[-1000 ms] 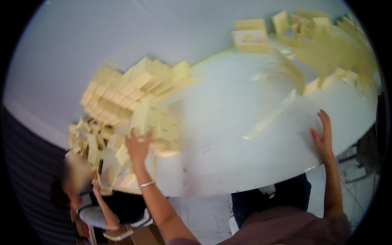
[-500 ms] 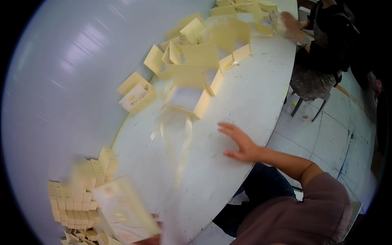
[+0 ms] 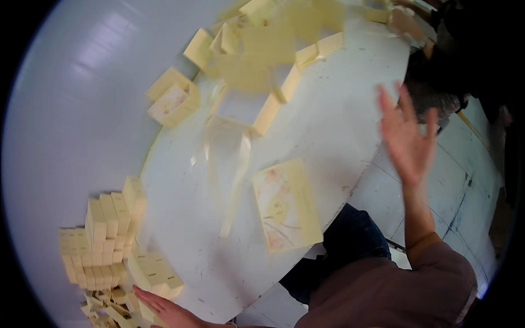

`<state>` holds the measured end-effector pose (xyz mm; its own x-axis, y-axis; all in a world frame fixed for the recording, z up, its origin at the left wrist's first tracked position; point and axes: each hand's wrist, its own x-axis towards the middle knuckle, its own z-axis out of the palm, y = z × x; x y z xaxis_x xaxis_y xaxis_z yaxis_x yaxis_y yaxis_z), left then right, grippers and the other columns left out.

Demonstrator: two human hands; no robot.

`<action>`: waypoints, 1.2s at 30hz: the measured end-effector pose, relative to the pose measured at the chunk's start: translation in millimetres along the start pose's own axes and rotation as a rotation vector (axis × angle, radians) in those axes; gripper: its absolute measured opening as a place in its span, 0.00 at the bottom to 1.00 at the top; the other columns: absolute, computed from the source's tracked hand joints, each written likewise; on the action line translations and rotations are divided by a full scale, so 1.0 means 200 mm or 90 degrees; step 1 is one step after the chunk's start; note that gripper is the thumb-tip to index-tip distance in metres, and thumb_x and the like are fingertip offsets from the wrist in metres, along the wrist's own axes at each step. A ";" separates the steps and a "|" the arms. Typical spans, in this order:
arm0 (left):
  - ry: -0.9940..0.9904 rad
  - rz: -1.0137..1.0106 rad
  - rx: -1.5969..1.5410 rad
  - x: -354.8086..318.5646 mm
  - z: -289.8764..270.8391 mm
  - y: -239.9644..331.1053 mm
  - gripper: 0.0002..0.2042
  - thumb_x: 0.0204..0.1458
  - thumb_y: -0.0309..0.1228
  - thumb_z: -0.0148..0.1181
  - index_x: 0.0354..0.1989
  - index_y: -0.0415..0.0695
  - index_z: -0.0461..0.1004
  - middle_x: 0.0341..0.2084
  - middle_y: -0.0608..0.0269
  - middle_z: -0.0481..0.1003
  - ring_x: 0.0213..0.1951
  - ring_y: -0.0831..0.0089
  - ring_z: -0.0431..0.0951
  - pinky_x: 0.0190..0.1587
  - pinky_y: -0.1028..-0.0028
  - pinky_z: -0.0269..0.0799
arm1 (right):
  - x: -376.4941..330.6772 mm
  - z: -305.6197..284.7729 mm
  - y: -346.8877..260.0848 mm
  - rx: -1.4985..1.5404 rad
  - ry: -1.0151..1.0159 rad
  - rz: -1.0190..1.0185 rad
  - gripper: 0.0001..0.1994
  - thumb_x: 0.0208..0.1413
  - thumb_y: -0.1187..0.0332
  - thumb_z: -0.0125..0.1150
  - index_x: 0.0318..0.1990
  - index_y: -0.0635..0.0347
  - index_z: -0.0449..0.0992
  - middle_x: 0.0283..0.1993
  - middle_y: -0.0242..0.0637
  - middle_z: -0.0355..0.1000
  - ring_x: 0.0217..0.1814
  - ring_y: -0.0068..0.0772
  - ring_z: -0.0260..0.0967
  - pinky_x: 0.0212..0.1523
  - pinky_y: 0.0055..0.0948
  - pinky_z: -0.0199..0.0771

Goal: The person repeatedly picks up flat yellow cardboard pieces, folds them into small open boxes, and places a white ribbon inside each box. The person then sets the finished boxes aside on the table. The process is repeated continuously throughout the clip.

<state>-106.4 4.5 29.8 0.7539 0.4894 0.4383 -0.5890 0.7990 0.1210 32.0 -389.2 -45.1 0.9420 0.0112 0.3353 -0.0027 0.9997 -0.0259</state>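
White round bench (image 3: 339,126) is taking up most of the view, w/ grey tiled floor (image 3: 465,186) showing at right. Right hand (image 3: 407,139) is hovering in the air past the bench edge, fingers spread wide, palm open, gripping nothing. Left hand (image 3: 164,309) is lying flat at the lower edge of the bench, fingers stretched out, touching the bottom of a pale yellow box (image 3: 156,273) just beside a big stack of folded yellow boxes (image 3: 101,240); not clamped on anything. Flat yellow printed card (image 3: 285,205) is lying on the bench betw. the two hands, near the front edge, apart from both. Thin yellow strips (image 3: 238,175) are lying just left of it. Open box tray (image 3: 174,104) is sitting at the far left rim, and more open boxes and lids (image 3: 262,49) are piling up toward the top, blurred. Another person (image 3: 437,71) is sitting at upper right, mostly dark and hard to make out. Person's dark trousers (image 3: 344,251) and mauve sleeve (image 3: 404,290) are showing at the bottom.
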 end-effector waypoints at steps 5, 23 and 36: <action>0.213 -0.003 0.067 -0.06 -0.24 -0.01 0.32 0.54 0.47 0.38 0.63 0.50 0.35 0.62 0.53 0.36 0.62 0.61 0.44 0.61 0.62 0.44 | -0.03 -0.06 0.00 -0.046 0.013 -0.050 0.35 0.53 0.45 0.41 0.63 0.53 0.40 0.66 0.49 0.32 0.68 0.43 0.32 0.62 0.43 0.42; -0.695 -0.686 1.563 0.04 -0.09 -0.97 0.40 0.32 0.36 0.58 0.55 0.27 0.50 0.37 0.13 0.58 0.29 0.39 0.72 0.34 0.65 0.72 | -0.02 -0.19 0.60 -1.405 -0.146 0.035 0.20 0.49 0.66 0.53 0.48 0.66 0.62 0.44 0.47 0.62 0.43 0.45 0.63 0.41 0.35 0.66; -0.058 -0.890 0.862 0.22 -0.22 -0.62 0.20 0.47 0.27 0.46 0.50 0.33 0.59 0.41 0.60 0.67 0.40 0.76 0.67 0.39 0.78 0.65 | 0.12 -0.17 0.83 -1.654 -0.532 0.112 0.19 0.50 0.61 0.49 0.43 0.70 0.64 0.41 0.48 0.64 0.47 0.48 0.59 0.52 0.44 0.53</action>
<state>12.8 -58.6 -6.4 0.8258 -0.2021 -0.5265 0.4827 -0.2296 0.8452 65.2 -223.3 -74.6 0.7628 0.5916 0.2609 0.6415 -0.7429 -0.1912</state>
